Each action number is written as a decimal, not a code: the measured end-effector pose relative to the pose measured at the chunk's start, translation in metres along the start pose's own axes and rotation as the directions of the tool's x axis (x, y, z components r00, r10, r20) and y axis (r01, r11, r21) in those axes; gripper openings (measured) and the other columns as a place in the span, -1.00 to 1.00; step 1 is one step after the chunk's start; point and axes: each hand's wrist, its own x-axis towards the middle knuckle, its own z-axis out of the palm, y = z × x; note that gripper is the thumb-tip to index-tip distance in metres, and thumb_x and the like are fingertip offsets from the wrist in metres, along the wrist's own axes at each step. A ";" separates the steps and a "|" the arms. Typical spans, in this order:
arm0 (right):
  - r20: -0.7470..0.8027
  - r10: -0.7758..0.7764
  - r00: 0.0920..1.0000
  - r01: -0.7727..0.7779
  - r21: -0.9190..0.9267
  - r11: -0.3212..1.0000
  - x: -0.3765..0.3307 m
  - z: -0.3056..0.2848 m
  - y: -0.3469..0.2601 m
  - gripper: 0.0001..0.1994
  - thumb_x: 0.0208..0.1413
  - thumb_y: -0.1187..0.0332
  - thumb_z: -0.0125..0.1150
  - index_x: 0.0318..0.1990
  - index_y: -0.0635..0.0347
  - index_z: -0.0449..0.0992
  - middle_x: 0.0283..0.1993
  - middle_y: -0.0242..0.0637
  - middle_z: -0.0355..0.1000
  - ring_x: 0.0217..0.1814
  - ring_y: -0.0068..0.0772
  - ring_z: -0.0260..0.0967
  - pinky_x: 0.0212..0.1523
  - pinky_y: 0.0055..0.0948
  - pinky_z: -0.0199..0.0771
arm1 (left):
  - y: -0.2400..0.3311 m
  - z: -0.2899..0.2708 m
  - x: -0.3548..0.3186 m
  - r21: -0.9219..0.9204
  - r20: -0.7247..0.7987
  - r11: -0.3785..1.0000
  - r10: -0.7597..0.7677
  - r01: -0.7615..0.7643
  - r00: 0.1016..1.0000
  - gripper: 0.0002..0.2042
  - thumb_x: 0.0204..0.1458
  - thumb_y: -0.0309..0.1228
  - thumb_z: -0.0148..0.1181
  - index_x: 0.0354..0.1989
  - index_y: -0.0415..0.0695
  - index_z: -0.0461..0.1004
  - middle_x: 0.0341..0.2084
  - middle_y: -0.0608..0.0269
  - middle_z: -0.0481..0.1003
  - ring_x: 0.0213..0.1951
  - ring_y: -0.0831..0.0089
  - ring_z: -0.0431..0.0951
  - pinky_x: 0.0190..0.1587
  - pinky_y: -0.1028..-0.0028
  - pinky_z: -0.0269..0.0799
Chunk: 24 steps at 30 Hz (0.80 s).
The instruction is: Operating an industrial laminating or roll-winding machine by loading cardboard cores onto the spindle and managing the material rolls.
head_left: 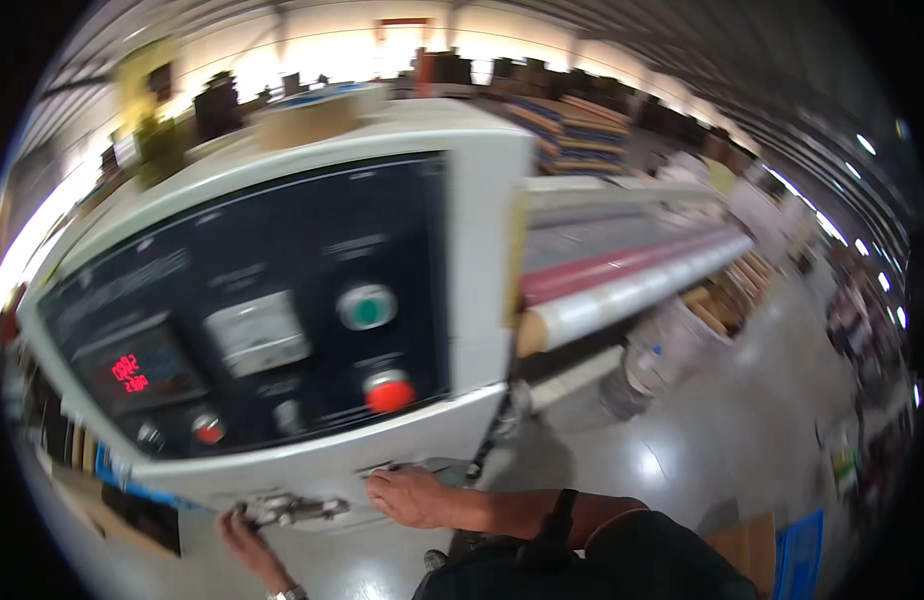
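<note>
Below the control panel, a metal fitting sits between left hand and right hand; both grips unclear.

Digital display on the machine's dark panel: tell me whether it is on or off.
On: the digital display is lit, glowing red in two rows on the dark panel.

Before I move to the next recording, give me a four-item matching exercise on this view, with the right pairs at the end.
Things:
1. Left hand
2. Screen
3. Topmost round button
4. Long white roll

Places, colours or states:
A. Green
B. Right of the control panel
C. At the metal fitting's left end
D. Showing red digits

Pairs: 1-C, 2-D, 3-A, 4-B
</note>
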 end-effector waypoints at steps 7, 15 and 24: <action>-0.036 0.180 0.983 -0.171 0.186 0.968 -0.107 -0.064 0.045 -0.70 0.13 0.27 0.00 0.02 0.08 0.31 -0.11 -0.19 0.31 -0.08 -0.09 0.32 -0.11 -0.20 0.33 | -0.012 0.014 -0.055 0.671 0.095 0.646 0.410 -0.363 0.907 -0.64 0.16 -0.28 -0.06 0.00 -0.32 0.32 -0.33 0.06 0.46 -0.36 0.38 0.45 -0.26 0.43 0.38; -0.007 0.448 0.894 -0.443 0.131 0.887 -0.306 -0.132 0.158 -0.67 0.10 0.23 0.06 0.01 0.07 0.32 -0.09 -0.19 0.35 -0.09 -0.08 0.35 -0.11 -0.19 0.36 | 0.069 0.198 -0.251 0.382 0.746 0.886 -0.129 -0.262 0.653 -0.62 0.03 -0.31 0.16 -0.03 -0.29 0.36 -0.25 0.06 0.46 -0.37 0.39 0.47 -0.28 0.44 0.41; -0.244 0.653 0.717 -0.651 0.102 0.753 -0.493 -0.262 0.221 -0.67 0.06 0.25 0.13 -0.03 0.13 0.38 -0.19 -0.13 0.42 -0.27 -0.11 0.42 -0.24 -0.23 0.40 | 0.227 0.524 -0.323 0.009 0.733 0.502 0.585 -0.865 0.348 -0.25 -0.46 -0.42 0.45 0.06 -0.13 0.28 0.02 -0.06 0.28 0.04 -0.01 0.28 0.06 0.15 0.21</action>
